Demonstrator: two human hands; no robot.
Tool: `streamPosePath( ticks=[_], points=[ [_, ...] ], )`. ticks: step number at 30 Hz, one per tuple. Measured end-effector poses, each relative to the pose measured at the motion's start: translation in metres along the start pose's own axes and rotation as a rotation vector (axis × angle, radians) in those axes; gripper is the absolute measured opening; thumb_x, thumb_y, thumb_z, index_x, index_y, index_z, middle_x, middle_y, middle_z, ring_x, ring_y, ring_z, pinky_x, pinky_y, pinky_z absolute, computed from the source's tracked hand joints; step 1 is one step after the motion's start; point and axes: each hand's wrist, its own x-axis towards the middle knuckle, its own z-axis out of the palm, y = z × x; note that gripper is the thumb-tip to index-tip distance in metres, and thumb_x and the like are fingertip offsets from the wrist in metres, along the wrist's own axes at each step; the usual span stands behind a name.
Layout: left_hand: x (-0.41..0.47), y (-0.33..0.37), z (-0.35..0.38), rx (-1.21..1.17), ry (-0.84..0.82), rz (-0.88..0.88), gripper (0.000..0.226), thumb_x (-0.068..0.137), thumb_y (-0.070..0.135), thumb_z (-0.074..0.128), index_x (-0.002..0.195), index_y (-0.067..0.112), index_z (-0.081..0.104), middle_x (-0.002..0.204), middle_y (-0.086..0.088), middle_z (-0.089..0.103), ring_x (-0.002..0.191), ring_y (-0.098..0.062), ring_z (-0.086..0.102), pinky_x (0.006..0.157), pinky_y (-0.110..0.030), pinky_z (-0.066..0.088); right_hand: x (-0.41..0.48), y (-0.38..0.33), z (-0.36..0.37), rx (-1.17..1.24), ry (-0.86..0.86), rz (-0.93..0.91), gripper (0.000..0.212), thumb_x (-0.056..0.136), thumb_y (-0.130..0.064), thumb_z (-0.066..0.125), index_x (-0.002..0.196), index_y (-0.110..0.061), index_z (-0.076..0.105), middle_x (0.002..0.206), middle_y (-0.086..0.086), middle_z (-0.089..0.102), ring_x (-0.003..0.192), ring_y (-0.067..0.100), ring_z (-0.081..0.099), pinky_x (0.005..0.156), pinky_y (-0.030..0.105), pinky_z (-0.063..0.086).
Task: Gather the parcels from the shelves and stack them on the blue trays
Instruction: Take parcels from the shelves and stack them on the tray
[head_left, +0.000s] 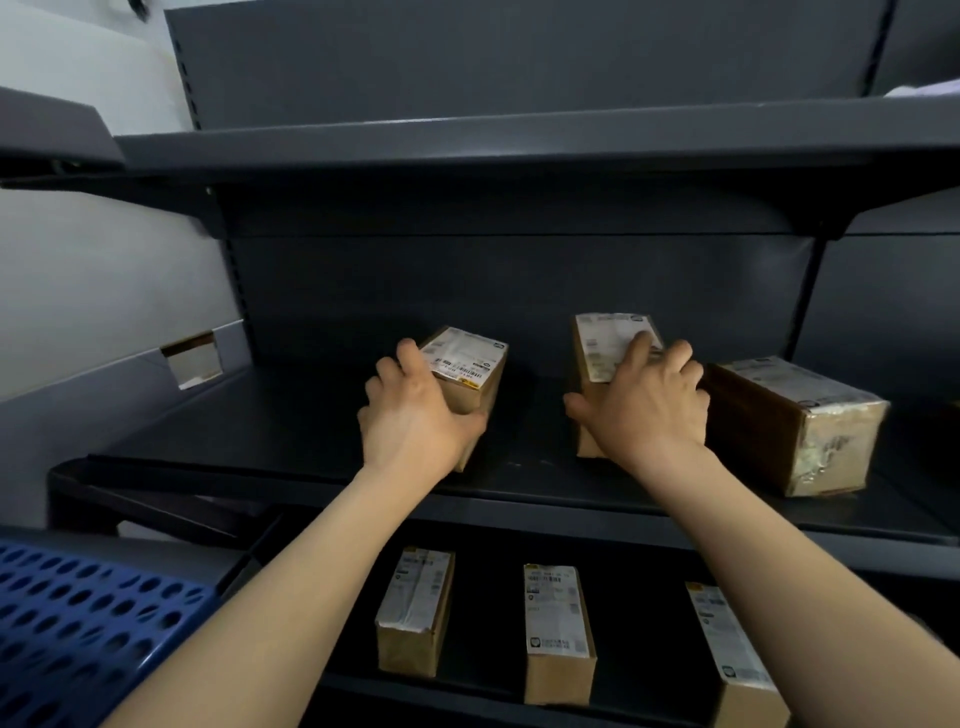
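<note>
Middle shelf (524, 421): 3 brown parcels.
Left hand (415, 415) grips left parcel (470, 371), fingers curled over its left side, thumb on right side.
Right hand (644, 410) grips middle parcel (605, 338), fingers bent over label, thumb down left side.
Large parcel (795, 426) just right of it, taped.
Lower shelf (483, 670): 3 parcels (415, 613) (558, 634) (727, 649).
All have white barcode labels, print too blurred to read.
Blue tray (78, 623) near left.

Blue tray (78, 623) partly beyond left edge.
</note>
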Motion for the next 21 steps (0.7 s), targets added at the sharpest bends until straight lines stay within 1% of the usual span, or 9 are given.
streamPosePath(
  ticks=[2, 5, 10, 13, 16, 18, 21],
  points=[
    [-0.01, 0.005, -0.009, 0.028, 0.087, 0.027, 0.102, 0.063, 0.045, 0.076, 0.138, 0.009, 0.017, 0.13, -0.014, 0.038, 0.118, -0.031, 0.04, 0.089, -0.045, 0.043, -0.002, -0.002, -0.008, 0.044, -0.004, -0.042, 0.103, 0.073, -0.063, 0.062, 0.146, -0.008, 0.014, 0.142, 0.024, 0.022, 0.126, 0.038, 0.033, 0.098, 0.045, 0.038],
    [-0.025, 0.012, -0.024, 0.082, 0.18, 0.013, 0.104, 0.064, 0.045, 0.077, 0.14, 0.009, 0.016, 0.133, -0.012, 0.037, 0.12, -0.03, 0.038, 0.094, -0.044, 0.038, -0.008, -0.004, -0.015, 0.11, -0.014, -0.13, 0.105, 0.071, -0.063, 0.065, 0.145, -0.008, 0.015, 0.141, 0.023, 0.024, 0.125, 0.037, 0.033, 0.098, 0.044, 0.037],
    [-0.062, 0.021, -0.05, 0.233, 0.291, -0.063, 0.104, 0.066, 0.042, 0.077, 0.141, 0.009, 0.013, 0.134, -0.01, 0.036, 0.122, -0.027, 0.034, 0.098, -0.043, 0.033, -0.026, 0.0, -0.023, 0.208, 0.009, -0.33, 0.106, 0.071, -0.062, 0.066, 0.144, -0.004, 0.016, 0.137, 0.025, 0.027, 0.12, 0.039, 0.037, 0.096, 0.045, 0.039],
    [-0.089, 0.026, -0.067, 0.313, 0.369, -0.103, 0.1, 0.066, 0.038, 0.078, 0.139, 0.01, 0.016, 0.133, -0.01, 0.037, 0.121, -0.027, 0.034, 0.097, -0.042, 0.032, -0.037, -0.001, -0.03, 0.296, -0.007, -0.432, 0.105, 0.07, -0.061, 0.067, 0.144, -0.006, 0.017, 0.138, 0.024, 0.027, 0.123, 0.039, 0.035, 0.098, 0.045, 0.038],
    [-0.122, 0.026, -0.086, 0.457, 0.455, -0.14, 0.096, 0.065, 0.033, 0.079, 0.138, 0.009, 0.021, 0.131, -0.011, 0.039, 0.118, -0.028, 0.036, 0.096, -0.043, 0.032, -0.058, -0.009, -0.035, 0.403, -0.032, -0.549, 0.103, 0.07, -0.059, 0.068, 0.144, -0.007, 0.017, 0.139, 0.022, 0.025, 0.122, 0.037, 0.035, 0.098, 0.045, 0.036],
    [-0.146, 0.023, -0.102, 0.556, 0.509, -0.173, 0.097, 0.061, 0.03, 0.08, 0.138, 0.008, 0.025, 0.13, -0.012, 0.042, 0.115, -0.03, 0.038, 0.093, -0.044, 0.033, -0.078, -0.019, -0.038, 0.474, -0.054, -0.627, 0.102, 0.071, -0.059, 0.068, 0.143, -0.007, 0.018, 0.138, 0.02, 0.026, 0.12, 0.036, 0.036, 0.097, 0.043, 0.036],
    [-0.184, 0.016, -0.13, 0.668, 0.565, -0.243, 0.099, 0.06, 0.027, 0.08, 0.138, 0.005, 0.024, 0.131, -0.014, 0.042, 0.115, -0.03, 0.038, 0.091, -0.044, 0.032, -0.112, -0.037, -0.047, 0.564, -0.089, -0.743, 0.101, 0.071, -0.06, 0.067, 0.143, -0.009, 0.019, 0.136, 0.018, 0.028, 0.119, 0.035, 0.036, 0.096, 0.041, 0.036]
  ],
)
